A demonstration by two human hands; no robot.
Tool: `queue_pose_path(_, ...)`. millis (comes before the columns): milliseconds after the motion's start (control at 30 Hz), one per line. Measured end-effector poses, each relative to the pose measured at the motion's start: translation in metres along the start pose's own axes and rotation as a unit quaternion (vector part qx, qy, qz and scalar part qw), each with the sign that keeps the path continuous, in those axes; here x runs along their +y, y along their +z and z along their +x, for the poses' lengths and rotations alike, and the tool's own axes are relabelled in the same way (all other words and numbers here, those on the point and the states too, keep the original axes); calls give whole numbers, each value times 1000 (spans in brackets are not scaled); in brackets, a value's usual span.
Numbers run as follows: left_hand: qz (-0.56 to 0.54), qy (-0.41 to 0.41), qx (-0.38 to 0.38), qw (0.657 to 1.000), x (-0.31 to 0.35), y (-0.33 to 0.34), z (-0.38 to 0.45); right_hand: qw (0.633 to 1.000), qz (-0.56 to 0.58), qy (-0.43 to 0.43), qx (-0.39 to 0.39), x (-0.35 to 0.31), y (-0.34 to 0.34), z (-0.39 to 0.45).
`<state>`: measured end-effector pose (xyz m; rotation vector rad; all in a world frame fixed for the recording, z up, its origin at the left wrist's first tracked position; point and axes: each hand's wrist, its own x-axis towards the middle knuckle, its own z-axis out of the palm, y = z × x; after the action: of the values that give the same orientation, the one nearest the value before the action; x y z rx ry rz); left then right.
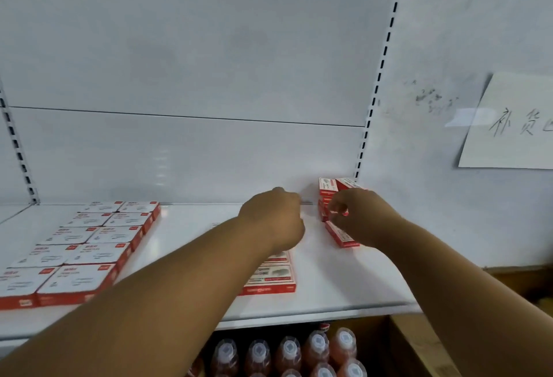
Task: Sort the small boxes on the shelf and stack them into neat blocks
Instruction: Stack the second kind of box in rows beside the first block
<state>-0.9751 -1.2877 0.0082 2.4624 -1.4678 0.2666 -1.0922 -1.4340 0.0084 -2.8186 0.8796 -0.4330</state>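
Small red-and-white boxes lie on the white shelf (329, 292). A neat two-column block (89, 242) fills the left side. Another flat group (273, 278) sits in the middle, partly hidden under my left forearm. At the back right corner stands a loose red stack (327, 188), with one box (341, 237) lying flat in front of it. My left hand (275, 218) is a closed fist near the back panel, with nothing visible in it. My right hand (359, 215) pinches a small red box at the front of that stack.
Bottles with white caps (287, 352) stand on the shelf below. A handwritten paper note (508, 125) hangs on the right wall. A cardboard box (419, 346) sits at the lower right. A slotted upright (380, 77) runs along the shelf's right edge.
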Motion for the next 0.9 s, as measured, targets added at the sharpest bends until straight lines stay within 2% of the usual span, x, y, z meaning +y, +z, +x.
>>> queue_pose_path(200, -22, 12, -76, 997, 60, 22, 38, 996, -59, 36, -55, 56, -12, 0)
queue_pose_path(300, 9, 15, -116, 993, 77, 31, 51, 995, -36, 19, -87, 72, -6, 2)
queue_pose_path(400, 7, -1, -125, 992, 86, 41, 57, 997, -2, -15, -82, 86, 3, 5)
queue_pose_path(567, -72, -21, -97, 992, 83, 37, 53, 993, 99, -39, -48, 90, 7, 9)
queue_pose_path(667, -105, -53, -40, 992, 71, 27, 42, 983, 171, -60, -32, 86, 10, 13)
queue_pose_path(900, -183, -143, 76, 970, 42, 15, 1, 915, 384, -108, -58, 54, 16, 14)
